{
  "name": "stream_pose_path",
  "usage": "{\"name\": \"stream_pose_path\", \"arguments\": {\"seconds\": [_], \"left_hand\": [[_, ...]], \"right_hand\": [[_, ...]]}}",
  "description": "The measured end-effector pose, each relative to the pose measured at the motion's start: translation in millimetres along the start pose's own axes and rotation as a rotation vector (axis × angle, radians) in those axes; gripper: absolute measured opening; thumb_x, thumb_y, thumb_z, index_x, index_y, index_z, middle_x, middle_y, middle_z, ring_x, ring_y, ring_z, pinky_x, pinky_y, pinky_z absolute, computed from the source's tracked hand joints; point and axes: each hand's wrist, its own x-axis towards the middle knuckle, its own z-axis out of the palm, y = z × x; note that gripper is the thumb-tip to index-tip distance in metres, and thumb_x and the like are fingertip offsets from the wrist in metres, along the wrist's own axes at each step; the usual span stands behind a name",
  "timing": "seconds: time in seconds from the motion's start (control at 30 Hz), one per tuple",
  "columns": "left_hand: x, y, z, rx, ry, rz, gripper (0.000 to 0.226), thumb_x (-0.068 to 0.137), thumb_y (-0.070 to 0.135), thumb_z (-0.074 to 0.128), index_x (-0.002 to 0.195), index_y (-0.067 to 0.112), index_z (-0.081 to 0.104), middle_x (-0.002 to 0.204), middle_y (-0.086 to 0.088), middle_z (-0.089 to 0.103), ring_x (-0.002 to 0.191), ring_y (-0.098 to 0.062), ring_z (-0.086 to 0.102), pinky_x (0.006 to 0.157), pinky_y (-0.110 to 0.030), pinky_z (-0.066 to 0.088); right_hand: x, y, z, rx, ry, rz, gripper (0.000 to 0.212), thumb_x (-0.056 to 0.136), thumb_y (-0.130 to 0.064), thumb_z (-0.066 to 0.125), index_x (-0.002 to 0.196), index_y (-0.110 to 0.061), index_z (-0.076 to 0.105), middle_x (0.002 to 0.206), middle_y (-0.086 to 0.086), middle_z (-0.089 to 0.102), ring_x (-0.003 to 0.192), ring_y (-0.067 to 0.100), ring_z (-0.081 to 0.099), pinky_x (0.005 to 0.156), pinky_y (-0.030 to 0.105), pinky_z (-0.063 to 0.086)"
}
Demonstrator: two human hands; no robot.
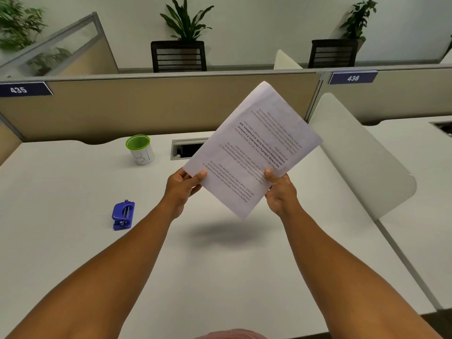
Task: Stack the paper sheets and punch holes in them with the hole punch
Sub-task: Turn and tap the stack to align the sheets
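Note:
A stack of white printed paper sheets [254,148] is held in the air above the white desk [220,265], tilted with one corner pointing down. My left hand [182,189] pinches its lower left corner. Along the lower right edge, my right hand [280,192] grips the stack with the thumb on top. The blue hole punch [123,216] lies on the desk to the left of my left forearm, apart from both hands.
A green-rimmed white cup [141,149] stands at the back of the desk beside a cable slot [187,149]. A beige partition [146,106] closes the far side. A white divider panel [359,152] bounds the desk on the right.

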Motion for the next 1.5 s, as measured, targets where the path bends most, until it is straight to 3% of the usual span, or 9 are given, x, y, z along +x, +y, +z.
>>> {"name": "stream_pose_path", "arguments": {"seconds": [0.2,0.33,0.5,0.77,0.9,1.03,1.17,1.23,1.5], "left_hand": [[-4.0,0.1,11.3,0.016,-0.057,-0.007,0.027,0.087,0.019,0.072,0.113,0.022,0.065,0.109,0.003,0.075,0.100,-0.015,0.072,0.082,-0.030,0.058],[-3.7,-0.2,8.7,0.036,-0.034,-0.027,0.024,0.089,0.019,0.071,0.112,0.020,0.065,0.112,0.000,0.074,0.101,-0.017,0.071,0.086,-0.034,0.057],[0.3,3.4,-6.3,0.098,0.021,-0.022,0.024,0.090,0.018,0.070,0.113,0.020,0.064,0.108,0.003,0.074,0.098,-0.015,0.070,0.079,-0.030,0.059],[3.5,12.2,-37.9,0.216,0.056,0.006,0.018,0.090,0.019,0.070,0.103,0.031,0.066,0.095,0.014,0.076,0.089,-0.010,0.071,0.065,-0.022,0.056],[3.7,14.5,-48.4,0.286,0.068,0.016,0.017,0.091,0.022,0.069,0.102,0.034,0.066,0.099,0.012,0.074,0.093,-0.014,0.070,0.070,-0.028,0.055],[1.0,12.5,-50.6,0.364,0.076,0.027,0.011,0.090,0.029,0.068,0.098,0.037,0.066,0.097,0.012,0.074,0.092,-0.015,0.069,0.071,-0.031,0.054],[-5.3,6.7,-47.3,0.428,0.098,0.035,0.011,0.091,0.030,0.067,0.096,0.039,0.064,0.093,0.015,0.072,0.087,-0.010,0.068,0.069,-0.027,0.052],[-9.7,3.7,-46.0,0.441,0.095,0.044,0.010,0.091,0.031,0.068,0.094,0.040,0.066,0.084,0.021,0.073,0.081,-0.005,0.068,0.062,-0.016,0.052],[-20.3,-13.6,-36.7,0.449,0.097,0.042,0.009,0.090,0.030,0.070,0.094,0.038,0.067,0.085,0.018,0.071,0.084,-0.006,0.067,0.058,-0.011,0.050]], "right_hand": [[3.4,12.3,8.6,0.107,-0.026,0.088,0.056,0.092,0.006,0.054,0.139,-0.025,0.049,0.135,0.006,0.062,0.118,0.027,0.063,0.092,0.049,0.055],[1.4,16.0,10.2,0.000,0.006,0.103,0.051,0.089,0.004,0.061,0.128,-0.028,0.057,0.126,0.002,0.068,0.116,0.024,0.064,0.085,0.047,0.058],[-1.3,10.8,1.1,-0.061,0.113,0.065,0.048,0.086,0.001,0.067,0.128,-0.020,0.057,0.126,0.008,0.067,0.116,0.026,0.063,0.088,0.044,0.055],[-7.5,-0.2,-16.9,-0.052,0.243,-0.004,0.048,0.084,0.003,0.069,0.126,-0.014,0.053,0.124,0.012,0.064,0.112,0.030,0.063,0.077,0.038,0.056],[-11.8,-1.4,-29.8,-0.207,0.248,-0.022,0.034,0.081,0.000,0.074,0.108,-0.014,0.059,0.114,0.011,0.067,0.107,0.033,0.064,0.081,0.042,0.058],[-16.3,1.2,-34.7,-0.530,0.213,-0.039,0.031,0.078,-0.008,0.077,0.107,-0.011,0.066,0.109,0.007,0.072,0.102,0.031,0.068,0.086,0.042,0.058],[-20.1,2.7,-34.2,-0.733,0.203,-0.067,0.025,0.079,-0.010,0.078,0.101,-0.013,0.067,0.100,0.001,0.074,0.092,0.024,0.070,0.070,0.027,0.056],[-22.1,3.2,-34.8,-0.784,0.194,-0.085,0.021,0.079,-0.009,0.077,0.097,-0.014,0.066,0.099,0.000,0.073,0.091,0.022,0.070,0.066,0.022,0.055],[-27.7,8.1,-34.0,-0.942,0.205,-0.137,0.021,0.080,-0.004,0.074,0.095,-0.010,0.060,0.102,0.004,0.070,0.093,0.024,0.067,0.075,0.029,0.056]]}}
